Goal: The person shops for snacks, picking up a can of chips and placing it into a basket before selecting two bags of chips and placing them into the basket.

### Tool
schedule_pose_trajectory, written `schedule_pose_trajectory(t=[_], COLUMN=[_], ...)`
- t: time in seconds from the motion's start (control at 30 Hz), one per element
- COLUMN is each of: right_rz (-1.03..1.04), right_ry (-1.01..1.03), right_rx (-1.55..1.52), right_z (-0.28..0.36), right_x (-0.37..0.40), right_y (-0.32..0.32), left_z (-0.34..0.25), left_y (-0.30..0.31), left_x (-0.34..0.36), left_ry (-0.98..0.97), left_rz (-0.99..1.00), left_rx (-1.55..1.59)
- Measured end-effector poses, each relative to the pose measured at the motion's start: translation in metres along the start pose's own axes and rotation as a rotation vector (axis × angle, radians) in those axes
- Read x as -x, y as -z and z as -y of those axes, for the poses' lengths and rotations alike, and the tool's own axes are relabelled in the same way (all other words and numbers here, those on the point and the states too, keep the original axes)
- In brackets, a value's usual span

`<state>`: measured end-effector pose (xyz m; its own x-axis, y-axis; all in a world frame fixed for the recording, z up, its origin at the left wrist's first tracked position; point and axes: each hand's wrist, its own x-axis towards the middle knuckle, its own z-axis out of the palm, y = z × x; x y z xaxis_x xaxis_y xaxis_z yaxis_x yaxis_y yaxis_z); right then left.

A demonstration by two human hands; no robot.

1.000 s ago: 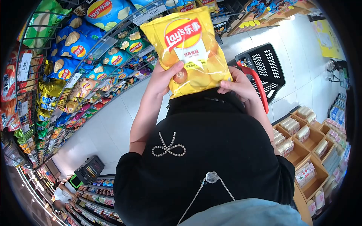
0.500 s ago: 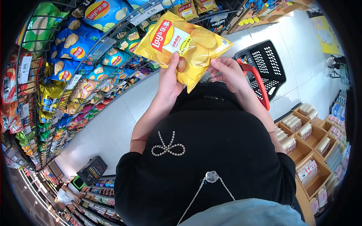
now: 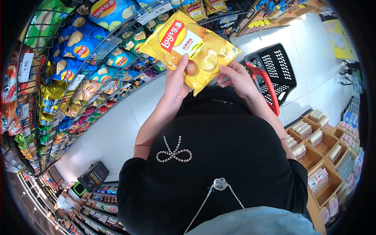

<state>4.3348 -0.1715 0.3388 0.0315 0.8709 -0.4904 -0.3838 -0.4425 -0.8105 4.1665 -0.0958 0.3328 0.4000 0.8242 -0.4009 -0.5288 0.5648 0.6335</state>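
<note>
A yellow Lay's chip bag (image 3: 207,51) is held up in front of my body, its printed front facing me and tilted. My left hand (image 3: 177,80) grips its lower left part, thumb on the front and fingers hidden behind. At the lower right corner, my right hand (image 3: 235,78) pinches the bag's edge between thumb and fingers. A black basket (image 3: 280,66) with a red handle (image 3: 270,88) is just beyond my right wrist; the handle passes close to the forearm.
Wire shelves with chip bags (image 3: 80,51) and price tags (image 3: 154,13) line the left. Wooden compartments (image 3: 325,147) with packaged goods stand at the right. A person (image 3: 66,201) is at the lower left near another dark basket (image 3: 94,176). Pale floor tiles (image 3: 121,125) lie between.
The chip bag has tilted slightly, so its front shows flatter to me. Both hands keep hold of it and have barely moved.
</note>
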Motion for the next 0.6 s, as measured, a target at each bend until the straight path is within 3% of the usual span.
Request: schedule_pose_trajectory(t=[0.17, 0.37, 0.47, 0.57, 0.6], right_rz=[0.037, 0.180, 0.032, -0.092, -0.115], right_ry=[0.008, 0.380, 0.456, 0.540, 0.591], right_rx=[0.012, -0.017, -0.043, 0.166, 0.414], right_z=[0.001, -0.008, -0.003, 0.013, 0.017], right_x=[0.002, 0.007, 0.012, 0.017, 0.019], right_y=[0.001, 0.002, -0.003, 0.003, 0.006], left_z=[0.002, 0.005, 0.006, 0.007, 0.002], left_y=[0.008, 0.006, 0.012, 0.030, 0.028], left_x=[-0.007, -0.011, -0.020, -0.028, -0.028], left_ry=[0.231, 0.327, 0.394, 0.445, 0.460], left_rz=[0.030, 0.133, 0.108, 0.066, 0.059], left_rx=[0.135, 0.238, 0.114, -0.074, -0.134])
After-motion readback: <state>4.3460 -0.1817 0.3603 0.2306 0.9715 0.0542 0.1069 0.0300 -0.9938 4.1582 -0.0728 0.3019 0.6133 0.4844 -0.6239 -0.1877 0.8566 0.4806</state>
